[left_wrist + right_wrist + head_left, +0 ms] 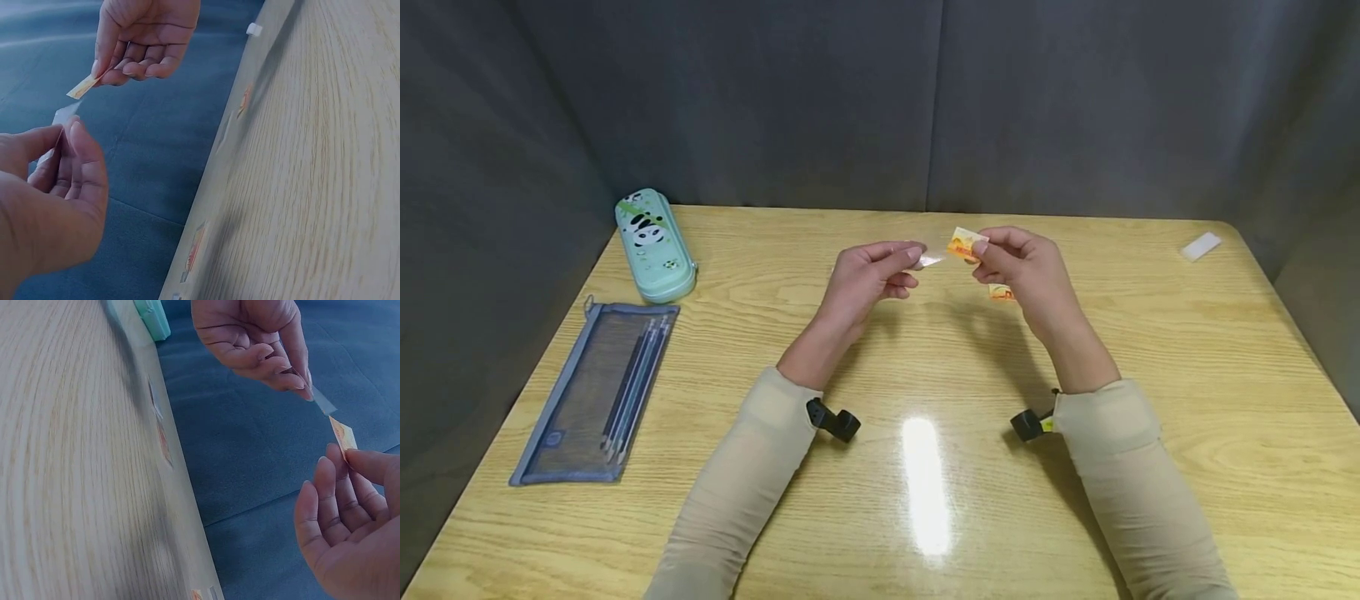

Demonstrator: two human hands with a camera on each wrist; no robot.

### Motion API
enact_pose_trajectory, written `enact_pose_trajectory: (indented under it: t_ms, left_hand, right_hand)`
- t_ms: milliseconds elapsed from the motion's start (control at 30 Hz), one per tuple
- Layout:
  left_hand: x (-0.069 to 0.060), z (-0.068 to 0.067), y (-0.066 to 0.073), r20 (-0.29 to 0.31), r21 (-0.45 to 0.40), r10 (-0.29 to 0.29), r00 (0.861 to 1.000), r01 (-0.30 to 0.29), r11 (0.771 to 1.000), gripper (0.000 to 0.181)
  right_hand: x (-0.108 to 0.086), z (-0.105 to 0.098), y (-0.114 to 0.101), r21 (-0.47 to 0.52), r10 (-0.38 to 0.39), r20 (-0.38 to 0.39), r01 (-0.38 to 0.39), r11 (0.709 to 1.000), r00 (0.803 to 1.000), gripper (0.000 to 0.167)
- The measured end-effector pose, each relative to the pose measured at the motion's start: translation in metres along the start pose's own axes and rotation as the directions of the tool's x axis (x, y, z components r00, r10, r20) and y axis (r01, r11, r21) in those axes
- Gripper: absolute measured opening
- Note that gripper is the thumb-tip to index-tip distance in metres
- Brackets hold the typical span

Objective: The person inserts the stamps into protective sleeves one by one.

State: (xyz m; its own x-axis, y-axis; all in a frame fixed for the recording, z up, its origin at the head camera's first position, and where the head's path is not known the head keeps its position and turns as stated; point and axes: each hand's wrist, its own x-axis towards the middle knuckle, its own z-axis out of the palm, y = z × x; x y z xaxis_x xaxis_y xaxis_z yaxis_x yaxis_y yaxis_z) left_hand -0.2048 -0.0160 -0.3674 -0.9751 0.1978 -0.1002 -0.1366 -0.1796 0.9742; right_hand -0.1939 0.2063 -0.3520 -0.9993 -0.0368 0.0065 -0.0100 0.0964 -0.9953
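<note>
At nine o'clock on the table point(820, 517) lies a blue mesh pouch point(576, 392) with pencils point(632, 387) inside. Farther out, toward one o'clock, a loose card point(1000, 292) rests on the wood, partly hidden by your right hand point(1028, 271). Near twelve, in the air, your left hand point(859, 279) pinches a clear strip point(931, 260) between thumb and fingers; your right thumb and fingers pinch a small orange card point(964, 242), close to the strip's tip. Beyond, a green panda pencil case point(658, 250) lies at ten o'clock, a white block point(1201, 246) at two.
</note>
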Motion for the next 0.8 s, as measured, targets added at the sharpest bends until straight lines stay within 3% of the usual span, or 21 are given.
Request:
enact_pose_trajectory:
  t_ms: [800]
  left_hand:
    - [0.0001,-0.0021,-0.0024,0.001,0.172,0.061,0.998,-0.06,0.983,0.027]
  right_hand:
    - [-0.0012,-0.0009,-0.0005,-0.002,-0.001,0.001,0.001,1.0,1.0,0.018]
